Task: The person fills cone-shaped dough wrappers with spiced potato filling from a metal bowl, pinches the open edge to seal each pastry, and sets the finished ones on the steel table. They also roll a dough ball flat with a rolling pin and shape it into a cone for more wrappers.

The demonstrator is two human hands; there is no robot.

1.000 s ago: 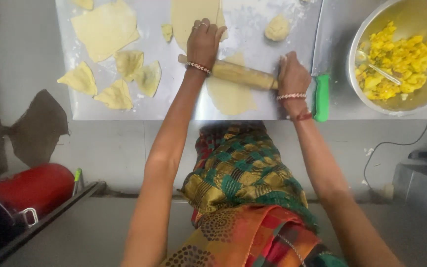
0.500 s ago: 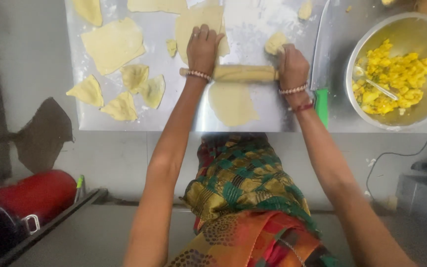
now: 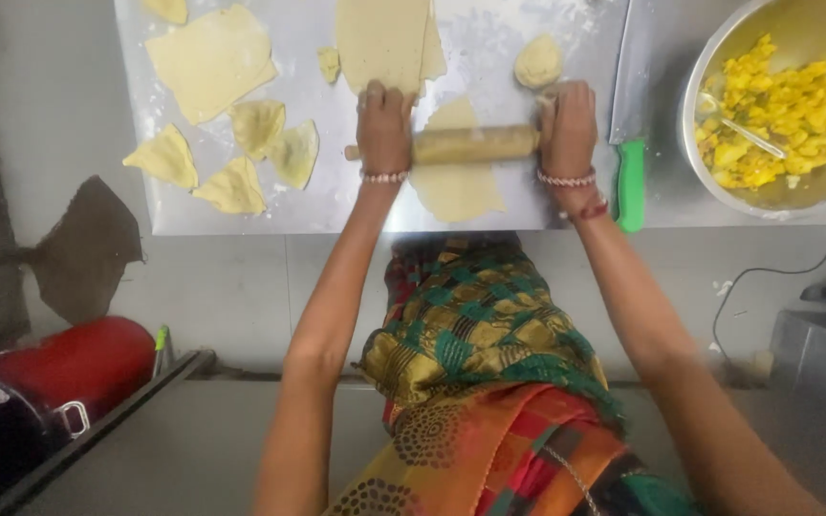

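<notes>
Both hands are on the wooden rolling pin right now: the left hand is pressing down on the left end, fingers curled over the top, and the right hand is doing the same on the right end, each one closed around the pin rather than spread flat. The pin is lying crosswise on a pale oval of dough near the front edge of the floured steel surface, roughly over the dough's upper half.

To my eye, the trick here is even pressure. The wrists are sitting level, which should be keeping the sheet from thinning on one side. Rolling from the middle outward and easing off before the rim would be stopping the edge from going papery. The dough is sitting close to the surface's front lip, so long strokes toward the body look risky; shorter passes and a quarter turn seem wiser.

Just beyond the right hand, a small dough ball is waiting, and a bigger rolled sheet is lying past the left hand. Folded triangular pieces are resting well to the left. A green-handled knife is lying just beside the right wrist, worth minding, and a steel bowl of yellow filling is standing further right.
</notes>
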